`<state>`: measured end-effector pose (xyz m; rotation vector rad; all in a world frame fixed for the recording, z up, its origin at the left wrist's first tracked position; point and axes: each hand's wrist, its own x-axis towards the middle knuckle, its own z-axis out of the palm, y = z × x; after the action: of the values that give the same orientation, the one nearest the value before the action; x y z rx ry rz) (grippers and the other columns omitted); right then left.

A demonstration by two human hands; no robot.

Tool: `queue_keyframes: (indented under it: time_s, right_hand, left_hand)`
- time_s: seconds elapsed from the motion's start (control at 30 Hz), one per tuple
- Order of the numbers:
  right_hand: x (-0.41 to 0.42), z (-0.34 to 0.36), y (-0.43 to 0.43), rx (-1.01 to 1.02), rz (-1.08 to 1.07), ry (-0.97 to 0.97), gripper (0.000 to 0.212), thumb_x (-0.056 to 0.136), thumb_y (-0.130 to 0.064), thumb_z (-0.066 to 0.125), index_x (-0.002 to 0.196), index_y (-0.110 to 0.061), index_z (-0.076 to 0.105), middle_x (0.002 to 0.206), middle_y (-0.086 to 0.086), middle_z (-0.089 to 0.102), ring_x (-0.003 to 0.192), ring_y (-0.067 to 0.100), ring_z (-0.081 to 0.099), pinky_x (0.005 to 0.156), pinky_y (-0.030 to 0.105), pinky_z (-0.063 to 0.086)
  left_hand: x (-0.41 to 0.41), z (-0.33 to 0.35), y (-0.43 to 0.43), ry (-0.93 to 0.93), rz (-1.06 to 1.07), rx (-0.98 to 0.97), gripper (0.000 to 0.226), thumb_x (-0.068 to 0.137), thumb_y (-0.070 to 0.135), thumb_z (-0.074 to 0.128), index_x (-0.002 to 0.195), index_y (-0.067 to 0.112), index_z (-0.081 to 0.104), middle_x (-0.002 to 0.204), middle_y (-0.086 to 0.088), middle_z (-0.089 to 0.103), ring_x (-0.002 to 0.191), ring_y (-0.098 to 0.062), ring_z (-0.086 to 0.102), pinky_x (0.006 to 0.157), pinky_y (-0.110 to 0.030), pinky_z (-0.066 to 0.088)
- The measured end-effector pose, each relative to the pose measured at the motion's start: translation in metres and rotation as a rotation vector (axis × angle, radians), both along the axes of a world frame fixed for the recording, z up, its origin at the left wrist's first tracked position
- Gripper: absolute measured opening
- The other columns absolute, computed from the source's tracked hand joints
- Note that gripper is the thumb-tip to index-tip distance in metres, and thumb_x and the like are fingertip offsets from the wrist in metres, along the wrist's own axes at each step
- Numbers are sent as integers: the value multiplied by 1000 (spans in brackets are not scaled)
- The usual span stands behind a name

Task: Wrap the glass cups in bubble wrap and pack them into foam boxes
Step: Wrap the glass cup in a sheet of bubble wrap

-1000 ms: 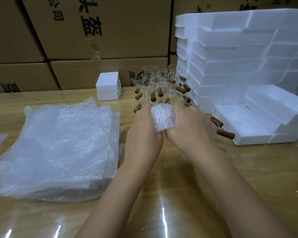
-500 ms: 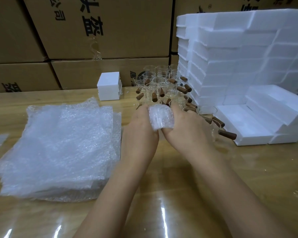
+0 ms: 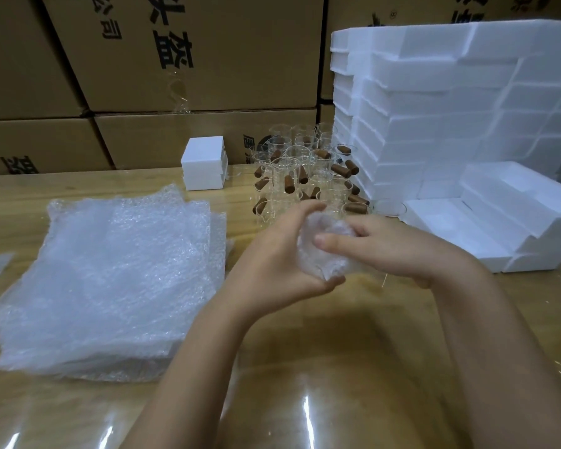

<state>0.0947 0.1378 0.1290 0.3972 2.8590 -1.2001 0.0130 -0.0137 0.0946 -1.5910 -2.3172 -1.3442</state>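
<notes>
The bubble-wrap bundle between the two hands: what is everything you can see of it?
The bubble-wrap bundle is a small, crumpled, translucent whitish wad of bubbled film, blurred, so any cup inside cannot be made out. It is held above the wooden table. The left hand cups it from the left and below, fingers curled over its top; the right hand grips it from the right, thumb on its front.

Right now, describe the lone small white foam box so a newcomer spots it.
Find the wall of brown cardboard cartons behind the wooden table. At their foot, just left of the cluster of clear glass cups, sits the small white foam box. It stands alone; the other white foam boxes are piled on the right.
</notes>
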Motion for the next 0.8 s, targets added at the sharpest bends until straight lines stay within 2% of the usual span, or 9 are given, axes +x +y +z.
queue_keyframes:
  time_s: [0.1, 0.17, 0.2, 0.27, 0.33, 0.47, 0.63, 0.73, 0.8]
  right_hand:
    - [4, 8, -4, 95, -93, 311, 28, 86, -52, 53, 108, -38, 65, 105, -23, 62, 95, -3, 57, 83, 27, 45]
    - [8, 16, -12, 93, -83, 447, 24, 91, -36, 49, 103, -48, 66, 101, -38, 59, 87, -11, 56, 83, 23, 43]
    - [10, 18, -15, 109, -36, 446, 29, 89, -34, 45, 97, -51, 67, 93, -45, 56, 85, -16, 53, 91, 25, 39]
    - [11, 18, -21, 211, 62, 380, 33, 85, -34, 38, 90, -49, 67, 84, -48, 52, 100, -25, 40, 115, 38, 13]
    - [6, 14, -25, 348, 98, 313, 33, 93, -30, 37, 96, -47, 65, 82, -37, 51, 111, -15, 36, 116, 51, -3]
    - [-4, 7, -37, 444, 108, 265, 27, 98, -24, 32, 97, -35, 57, 98, -24, 47, 116, 4, 42, 113, 57, 0]
    - [-8, 3, -38, 438, 157, 257, 31, 100, -23, 30, 72, -35, 39, 84, -21, 45, 100, 2, 42, 112, 55, 8]
    - [-3, 7, -31, 348, 203, 239, 33, 101, -28, 31, 73, -32, 49, 89, -12, 57, 96, 6, 49, 109, 49, 19]
    - [4, 12, -25, 227, 193, 271, 31, 100, -36, 35, 88, -32, 63, 98, -12, 66, 98, 4, 55, 106, 43, 30]
  left_hand:
    - [-6, -2, -2, -119, 109, 58, 71, 64, 30, 85, 120, 34, 42, 105, 27, 51, 99, 19, 48, 77, -1, 39]
    - [-9, -2, -3, -149, 182, 46, 70, 60, 37, 83, 114, 42, 38, 100, 31, 50, 95, 25, 45, 73, 1, 38]
    - [-10, -1, -4, -162, 199, 41, 69, 59, 39, 82, 112, 44, 38, 99, 31, 50, 94, 25, 45, 71, 0, 38]
    - [-10, 0, -5, -162, 205, 22, 69, 60, 40, 81, 113, 44, 37, 99, 32, 50, 94, 22, 48, 69, -1, 40]
    - [-6, 2, -4, -154, 178, 0, 68, 61, 39, 83, 113, 40, 38, 96, 34, 52, 93, 18, 51, 70, -4, 43]
    - [1, 6, -2, -129, 157, 15, 55, 59, 34, 74, 107, 33, 46, 96, 20, 61, 87, 4, 58, 73, -25, 51]
    - [4, 10, -1, -89, 166, 11, 58, 59, 38, 70, 112, 27, 47, 99, 14, 61, 89, -1, 59, 77, -38, 52]
    - [5, 8, 0, -90, 160, -10, 66, 58, 47, 72, 115, 25, 47, 101, 14, 62, 92, -3, 60, 78, -38, 53]
    - [2, 7, -1, -116, 186, -31, 70, 57, 57, 75, 114, 29, 46, 99, 19, 62, 91, 4, 59, 76, -35, 53]
